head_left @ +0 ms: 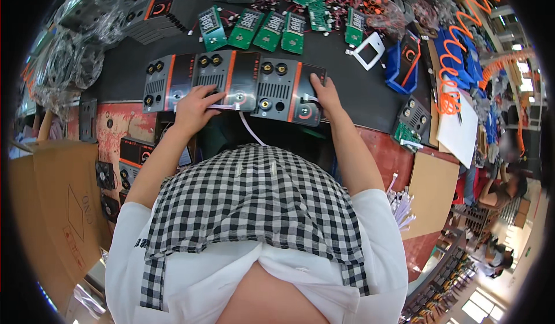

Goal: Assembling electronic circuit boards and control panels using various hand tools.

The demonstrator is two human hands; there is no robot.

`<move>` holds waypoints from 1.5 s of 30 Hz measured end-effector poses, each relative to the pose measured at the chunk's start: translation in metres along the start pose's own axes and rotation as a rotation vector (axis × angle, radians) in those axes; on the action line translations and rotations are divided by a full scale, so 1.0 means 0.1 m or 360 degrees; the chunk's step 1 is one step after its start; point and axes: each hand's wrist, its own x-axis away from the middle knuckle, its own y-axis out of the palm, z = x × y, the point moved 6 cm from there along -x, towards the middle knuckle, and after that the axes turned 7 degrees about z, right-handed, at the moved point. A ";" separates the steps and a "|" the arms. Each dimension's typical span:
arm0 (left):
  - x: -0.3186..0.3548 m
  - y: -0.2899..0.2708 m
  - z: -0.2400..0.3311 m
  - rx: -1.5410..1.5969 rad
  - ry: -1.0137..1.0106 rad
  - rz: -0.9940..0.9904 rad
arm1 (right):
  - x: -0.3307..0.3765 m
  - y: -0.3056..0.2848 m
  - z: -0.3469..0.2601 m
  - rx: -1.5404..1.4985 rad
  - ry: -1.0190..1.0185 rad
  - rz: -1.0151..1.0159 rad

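Note:
Three grey-and-black front panels with orange stripes lie side by side on the dark mat: a left panel (167, 81), a middle panel (231, 78) and a right panel (292, 93). My left hand (195, 107) rests on the near edge of the middle panel, fingers pinched on a thin white cable (250, 128) that trails back toward my body. My right hand (325, 93) lies flat on the right panel, fingers spread over its black end.
Several green circuit boards (269, 29) lie in a row beyond the panels. A white frame (369, 50) and a blue part (404, 58) sit at right, with orange coiled hoses (454, 52). A cardboard box (58, 208) stands at left; white cable ties (402, 205) lie at right.

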 end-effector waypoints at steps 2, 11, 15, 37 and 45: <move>0.00 0.01 0.01 -0.0053 -0.0028 -0.0058 | 0.05 -0.15 -0.13 0.0608 -0.0303 0.0237; -0.03 -0.04 0.22 -0.0141 -0.0050 -0.0024 | 0.56 -2.22 0.02 0.1516 -0.0852 0.0551; -0.04 -0.07 0.34 -0.0219 -0.0057 0.0061 | 0.68 -2.82 0.37 0.2389 -0.0548 0.0339; -0.18 0.23 1.19 0.0567 -0.0306 0.0200 | 0.16 -1.62 0.44 -0.1233 0.0841 -0.0253; 0.05 0.29 0.98 0.1118 -0.0684 0.0129 | 0.07 -1.70 -0.03 0.0877 -0.0294 0.0649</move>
